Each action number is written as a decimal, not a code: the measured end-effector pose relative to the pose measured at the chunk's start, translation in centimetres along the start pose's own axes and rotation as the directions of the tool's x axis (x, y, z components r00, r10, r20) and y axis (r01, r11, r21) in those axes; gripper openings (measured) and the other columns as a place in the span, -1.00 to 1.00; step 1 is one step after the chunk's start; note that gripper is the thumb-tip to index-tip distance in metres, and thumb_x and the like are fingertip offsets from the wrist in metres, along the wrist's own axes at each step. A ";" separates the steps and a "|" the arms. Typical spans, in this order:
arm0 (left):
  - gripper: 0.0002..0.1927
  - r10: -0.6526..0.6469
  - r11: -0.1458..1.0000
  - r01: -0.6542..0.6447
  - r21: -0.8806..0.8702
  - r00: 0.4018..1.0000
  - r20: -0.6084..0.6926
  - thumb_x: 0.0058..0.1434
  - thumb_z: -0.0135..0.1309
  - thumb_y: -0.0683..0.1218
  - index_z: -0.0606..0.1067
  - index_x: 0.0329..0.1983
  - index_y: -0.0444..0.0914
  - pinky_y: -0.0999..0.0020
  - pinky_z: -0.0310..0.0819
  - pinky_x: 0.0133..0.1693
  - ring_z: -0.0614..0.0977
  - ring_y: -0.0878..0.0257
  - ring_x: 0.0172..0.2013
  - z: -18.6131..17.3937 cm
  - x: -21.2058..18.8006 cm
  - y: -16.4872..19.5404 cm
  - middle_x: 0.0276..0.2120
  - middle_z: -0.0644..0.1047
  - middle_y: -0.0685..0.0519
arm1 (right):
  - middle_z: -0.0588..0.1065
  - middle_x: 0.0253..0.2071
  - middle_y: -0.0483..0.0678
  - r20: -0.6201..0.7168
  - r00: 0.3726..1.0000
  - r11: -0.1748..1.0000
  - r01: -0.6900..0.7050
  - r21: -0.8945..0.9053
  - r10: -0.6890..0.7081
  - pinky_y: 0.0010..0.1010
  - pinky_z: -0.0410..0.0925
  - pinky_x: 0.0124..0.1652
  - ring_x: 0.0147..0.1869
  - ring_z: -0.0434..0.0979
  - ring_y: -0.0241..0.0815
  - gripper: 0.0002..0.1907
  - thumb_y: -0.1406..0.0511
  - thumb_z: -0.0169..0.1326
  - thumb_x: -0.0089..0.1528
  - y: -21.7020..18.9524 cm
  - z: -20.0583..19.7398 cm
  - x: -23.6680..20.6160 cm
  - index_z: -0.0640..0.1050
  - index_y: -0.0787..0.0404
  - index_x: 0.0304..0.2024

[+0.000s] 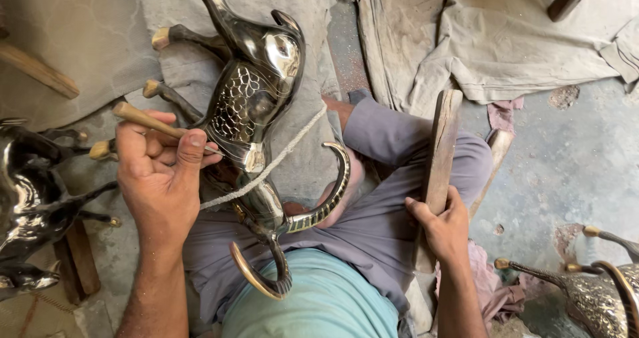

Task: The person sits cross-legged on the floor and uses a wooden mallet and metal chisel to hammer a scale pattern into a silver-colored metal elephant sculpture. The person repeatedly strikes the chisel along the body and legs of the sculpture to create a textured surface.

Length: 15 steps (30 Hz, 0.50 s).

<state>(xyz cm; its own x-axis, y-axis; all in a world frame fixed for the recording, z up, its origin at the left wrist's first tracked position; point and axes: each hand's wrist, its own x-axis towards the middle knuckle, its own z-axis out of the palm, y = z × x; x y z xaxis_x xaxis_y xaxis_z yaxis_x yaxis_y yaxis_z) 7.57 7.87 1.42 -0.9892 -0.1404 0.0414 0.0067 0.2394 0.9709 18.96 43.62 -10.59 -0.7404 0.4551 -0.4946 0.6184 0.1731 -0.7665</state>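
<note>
Head view, looking down at my lap. The dark polished metal animal figure (256,105), with long curved horns (329,191) and an engraved scale pattern on its flank, lies on its side across my legs and the grey cloth (93,31), legs pointing left. A white cord (279,158) runs across its neck. My left hand (160,171) is closed around a thin wooden-handled engraving tool (143,119), thumb pressed along it, tip on the figure's shoulder. My right hand (442,228) is closed around a flat wooden stick (439,165), held upright, well apart from the figure. Judgement: the figure looks heavy, rigid and slippery where polished; horns and thin legs seem the weak points, so the body or neck gives the safest hold. No containers in view. Similar figures sit at the left edge (26,198) and the lower right (599,291).
</note>
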 end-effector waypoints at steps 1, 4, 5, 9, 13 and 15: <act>-0.65 -0.006 1.000 0.006 -0.005 1.000 -0.016 0.53 0.11 -0.17 0.23 0.18 -0.36 0.36 0.75 -0.14 0.67 0.27 -0.18 -0.2 0.0 -0.1 -0.16 0.55 -0.06 | 0.51 -0.40 -0.08 0.008 1.000 1.000 0.004 0.006 -0.004 -0.46 0.36 -0.33 -0.38 0.47 -0.28 -0.61 0.29 0.32 0.04 -0.1 0.2 0.4 0.48 0.30 -0.17; -0.65 0.021 0.999 -0.022 -0.026 0.999 -0.025 0.53 0.11 -0.17 0.23 0.19 -0.37 0.35 0.74 -0.13 0.67 0.27 -0.18 -0.5 -0.1 -0.5 -0.16 0.54 -0.07 | 0.50 -0.42 -0.02 -0.028 1.000 0.998 0.005 -0.055 -0.007 -0.42 0.35 -0.36 -0.41 0.46 -0.25 -0.61 0.29 0.34 0.04 -0.2 1.1 0.8 0.47 0.36 -0.21; -0.65 0.015 0.999 -0.016 -0.037 0.999 -0.032 0.52 0.11 -0.18 0.22 0.19 -0.36 0.35 0.74 -0.14 0.67 0.27 -0.19 -0.5 -0.1 -0.6 -0.17 0.54 -0.06 | 0.50 -0.42 -0.02 -0.044 0.999 0.997 0.019 -0.071 -0.022 -0.42 0.35 -0.36 -0.41 0.45 -0.26 -0.60 0.28 0.35 0.04 -0.3 1.4 0.7 0.47 0.36 -0.21; -0.65 0.027 0.997 -0.029 -0.069 0.999 -0.026 0.52 0.09 -0.20 0.20 0.18 -0.36 0.36 0.75 -0.14 0.68 0.26 -0.20 0.2 0.6 -1.0 -0.17 0.55 -0.07 | 0.51 -0.41 -0.04 -0.067 0.997 0.997 0.027 -0.079 -0.033 -0.43 0.36 -0.36 -0.39 0.45 -0.26 -0.56 0.25 0.36 0.06 -0.8 1.9 0.5 0.47 0.37 -0.17; -0.72 0.199 0.979 -0.197 -0.052 0.979 0.043 0.60 0.07 -0.22 0.22 0.17 -0.35 0.39 0.71 -0.18 0.72 0.27 -0.23 3.1 2.7 -1.6 -0.21 0.58 -0.10 | 0.55 -0.39 -0.02 -0.035 0.997 0.994 -0.071 -0.085 0.068 -0.42 0.36 -0.34 -0.38 0.49 -0.27 -0.53 0.18 0.32 0.14 -2.4 1.5 -0.1 0.52 0.30 -0.02; -0.71 0.233 0.970 -0.228 -0.079 0.971 0.051 0.60 0.10 -0.21 0.20 0.10 -0.36 0.43 0.76 -0.16 0.72 0.28 -0.21 5.2 3.5 -1.9 -0.21 0.58 -0.07 | 0.55 -0.22 -0.06 -0.114 0.976 0.982 0.181 -0.061 -0.187 -0.45 0.39 -0.25 -0.25 0.52 -0.29 -0.47 0.23 0.30 0.20 -3.4 1.8 -0.9 0.48 0.33 0.15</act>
<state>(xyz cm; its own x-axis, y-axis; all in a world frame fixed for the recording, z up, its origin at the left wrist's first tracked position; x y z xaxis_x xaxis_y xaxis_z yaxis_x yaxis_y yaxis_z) 3.38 11.93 -1.55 -0.9667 -0.0311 0.2541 0.2440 0.1885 0.9513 17.08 41.08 -8.26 -0.8079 0.5116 -0.2926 0.4893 0.3054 -0.8169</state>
